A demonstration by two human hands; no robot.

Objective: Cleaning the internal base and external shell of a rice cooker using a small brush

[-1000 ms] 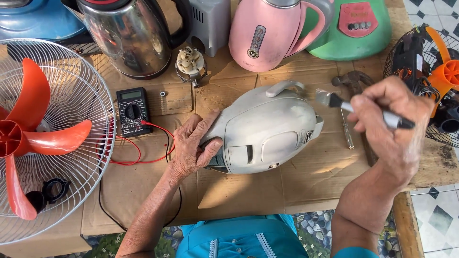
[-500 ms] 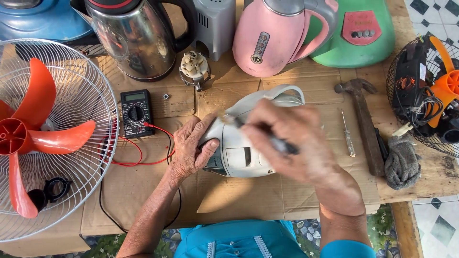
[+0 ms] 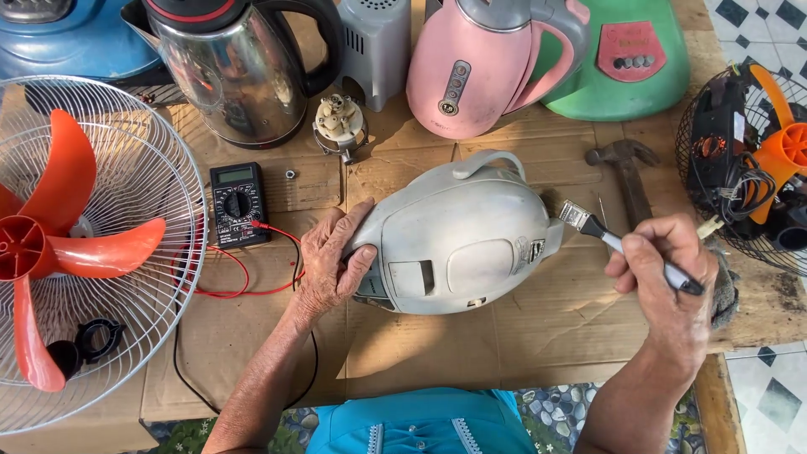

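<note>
Left hand [image 3: 332, 265]: lay flat against the left end of the grey appliance housing [image 3: 458, 235], fingers spread over its curve, steadying it rather than pinching.
Right hand [image 3: 668, 282]: fingers pressed together around the dark handle of a small paintbrush [image 3: 618, 242], held like a pen.
Paintbrush: bristle tip sat just beside the right end of the housing; contact could not be told.
Housing: rested on its side on the cardboard sheet [image 3: 538, 336] at the middle of the bench, handle loop toward the far edge.
Left of the hand: black multimeter [image 3: 239, 203] with red leads [image 3: 244, 282] trailing over the cardboard; beyond it a white fan guard with red blades [image 3: 76, 252].
Far edge: steel kettle [image 3: 239, 71], pink kettle [image 3: 487, 71], small motor part [image 3: 339, 124] between them.
Right: hammer [image 3: 629, 172] lying near the brush.
</note>
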